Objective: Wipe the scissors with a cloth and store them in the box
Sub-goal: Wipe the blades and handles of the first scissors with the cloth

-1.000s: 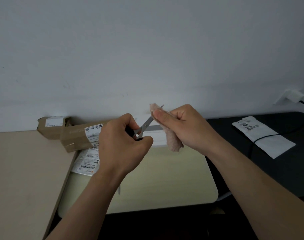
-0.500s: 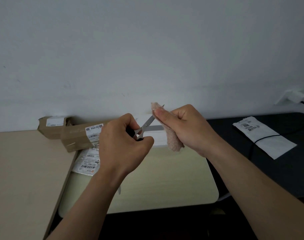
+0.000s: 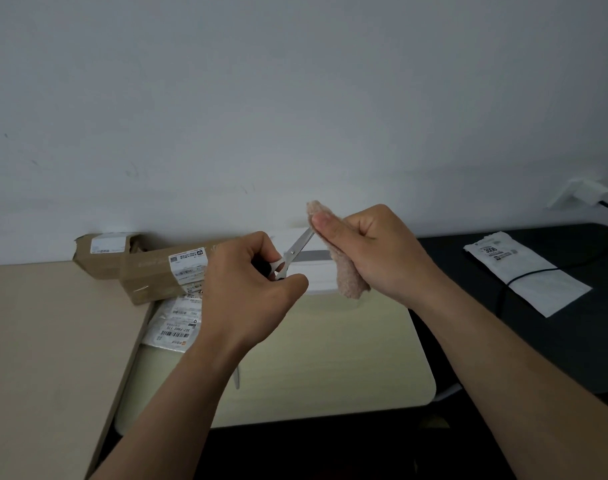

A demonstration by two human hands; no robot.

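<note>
A pale wall (image 3: 295, 98) fills the upper half of the view. Below it three surfaces stand side by side: a beige table (image 3: 46, 341) on the left, a pale yellow-green table (image 3: 330, 358) in the middle and a black desk (image 3: 572, 341) on the right. Two cardboard boxes (image 3: 150, 275) lie against the wall where the beige and pale tables meet, with a labelled plastic bag (image 3: 174, 320) just in front of them. A white mailer (image 3: 531, 275) lies on the black desk, and a black cable (image 3: 503, 282) runs across it. A white box (image 3: 316, 278) with a grey band sits at the back of the pale table, right behind the hands. Both hands are raised above the pale table. The left hand (image 3: 247, 285) curls around the scissors' handles. The right hand (image 3: 375, 251) pinches a fluffy beige cloth (image 3: 347, 278) between its thumb and curled fingers, and the cloth's lower end hangs free. The scissors (image 3: 295, 252) are held in the air, outside the white box, blades together and slanting up to the right, with their tip buried in the cloth.
</note>
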